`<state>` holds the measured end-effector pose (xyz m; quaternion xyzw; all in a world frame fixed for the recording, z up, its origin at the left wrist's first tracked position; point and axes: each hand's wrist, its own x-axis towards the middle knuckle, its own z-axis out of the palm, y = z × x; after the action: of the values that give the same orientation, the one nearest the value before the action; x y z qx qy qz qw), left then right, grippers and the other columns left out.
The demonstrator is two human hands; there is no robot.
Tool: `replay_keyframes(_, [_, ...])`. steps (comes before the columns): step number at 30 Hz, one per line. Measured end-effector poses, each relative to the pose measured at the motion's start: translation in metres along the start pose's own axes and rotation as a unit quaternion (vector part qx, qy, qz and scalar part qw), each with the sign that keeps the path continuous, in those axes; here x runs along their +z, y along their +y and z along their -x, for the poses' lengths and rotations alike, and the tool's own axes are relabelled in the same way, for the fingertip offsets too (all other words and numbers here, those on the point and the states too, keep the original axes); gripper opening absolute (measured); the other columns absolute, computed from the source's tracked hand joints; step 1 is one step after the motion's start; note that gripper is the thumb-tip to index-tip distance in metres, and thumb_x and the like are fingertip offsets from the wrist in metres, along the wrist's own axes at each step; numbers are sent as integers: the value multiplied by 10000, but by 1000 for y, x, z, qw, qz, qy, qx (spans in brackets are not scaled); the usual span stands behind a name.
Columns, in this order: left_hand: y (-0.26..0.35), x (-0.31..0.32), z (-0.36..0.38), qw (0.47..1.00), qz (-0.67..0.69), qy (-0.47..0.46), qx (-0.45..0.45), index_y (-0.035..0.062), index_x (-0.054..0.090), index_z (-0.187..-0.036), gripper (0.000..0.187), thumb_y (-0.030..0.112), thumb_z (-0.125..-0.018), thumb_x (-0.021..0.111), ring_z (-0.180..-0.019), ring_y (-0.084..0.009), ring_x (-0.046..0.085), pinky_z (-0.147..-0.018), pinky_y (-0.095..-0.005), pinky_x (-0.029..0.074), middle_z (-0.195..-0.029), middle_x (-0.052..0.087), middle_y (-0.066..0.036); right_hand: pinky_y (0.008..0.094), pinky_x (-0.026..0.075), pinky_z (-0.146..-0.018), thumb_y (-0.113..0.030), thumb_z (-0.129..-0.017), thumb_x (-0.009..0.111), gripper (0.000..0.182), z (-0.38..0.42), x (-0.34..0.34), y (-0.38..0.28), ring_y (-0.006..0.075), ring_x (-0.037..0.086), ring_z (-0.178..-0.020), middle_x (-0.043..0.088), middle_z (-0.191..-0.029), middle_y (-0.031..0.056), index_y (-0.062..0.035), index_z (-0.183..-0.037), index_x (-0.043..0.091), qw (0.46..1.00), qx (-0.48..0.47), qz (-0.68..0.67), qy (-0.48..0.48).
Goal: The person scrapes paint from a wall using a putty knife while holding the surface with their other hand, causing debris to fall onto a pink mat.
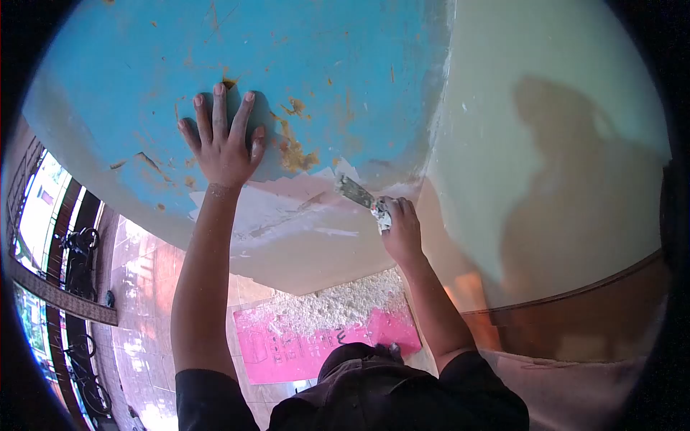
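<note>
Blue wall [345, 43] backs the splayed left hand [226, 151], while the right hand [401, 224] grips a scraper [356, 192] jutting up-left.

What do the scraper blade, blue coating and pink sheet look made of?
Scraper blade: probably metal, thin and flat, dull with smears.
Blue coating: likely paint, fairly matte, chipped to brownish patches.
Pink sheet: cardboard or plastic, can't tell; flat, printed with dark marks.
</note>
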<state>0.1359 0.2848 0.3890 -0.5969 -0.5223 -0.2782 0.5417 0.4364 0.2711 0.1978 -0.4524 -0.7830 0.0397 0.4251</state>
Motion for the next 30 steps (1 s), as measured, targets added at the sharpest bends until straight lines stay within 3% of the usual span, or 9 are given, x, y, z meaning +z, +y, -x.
replay_keyframes(7, [1, -1, 1, 1000, 1, -6, -4, 297, 509, -1358, 489, 443, -891, 486, -1410, -372, 249, -1112, -607, 51, -1508, 348, -90, 442, 515, -697, -218, -823, 680, 380, 13, 1, -21, 347, 610, -859, 565, -977, 140, -74, -1136, 520, 992, 5, -112, -50])
replay_keyframes(9, [1, 0, 0, 1000, 5, 12, -1, 300, 516, -1353, 483, 449, -895, 484, -1410, -367, 252, -1112, -605, 44, -1509, 347, -87, 444, 512, -718, -213, -827, 676, 389, 18, 3, -21, 346, 611, -862, 571, -968, 133, -75, -1150, 507, 991, 14, -114, -74])
replay_keyframes(12, [0, 0, 1, 1000, -3, -7, -7, 306, 520, -1350, 480, 457, -896, 485, -1411, -360, 254, -1111, -606, 44, -1513, 342, -83, 422, 502, -755, -96, -785, 674, 337, 29, 19, -11, 352, 612, -921, 603, -1012, 149, -71, -1092, 539, 985, 49, -136, -92])
replay_keyframes(15, [-1, 1, 1, 1000, 1, 3, -6, 308, 519, -1350, 481, 462, -895, 487, -1413, -357, 252, -1111, -608, 44, -1512, 344, -79, 425, 501, -782, -54, -781, 652, 423, 38, 22, -7, 363, 610, -938, 579, -1091, 175, -75, -1175, 500, 984, 57, -129, -111])
replay_keyframes(18, [-1, 3, 1, 1000, 11, 18, -1, 317, 514, -1352, 485, 467, -891, 494, -1413, -357, 252, -1109, -613, 48, -1513, 342, -74, 436, 509, -786, -14, -771, 633, 562, 42, 10, -12, 379, 608, -941, 540, -1125, 200, -97, -1284, 420, 972, 96, -102, -191])
replay_keyframes(20, [0, 1, 1, 1000, 8, 8, -4, 321, 512, -1353, 488, 468, -888, 502, -1413, -356, 250, -1107, -617, 53, -1515, 339, -72, 445, 517, -785, 28, -751, 625, 681, 47, 6, -13, 391, 609, -932, 517, -1118, 214, -132, -1351, 345, 945, 116, -76, -295])
replay_keyframes(30, [1, 0, 0, 1000, 5, 10, -6, 331, 509, -1354, 492, 455, -878, 522, -1412, -352, 254, -1100, -627, 77, -1516, 338, -66, 457, 509, -792, 84, -682, 643, 947, 85, 26, 6, 380, 616, -919, 555, -1050, 224, -196, -1472, 202, 907, 99, -70, -404])
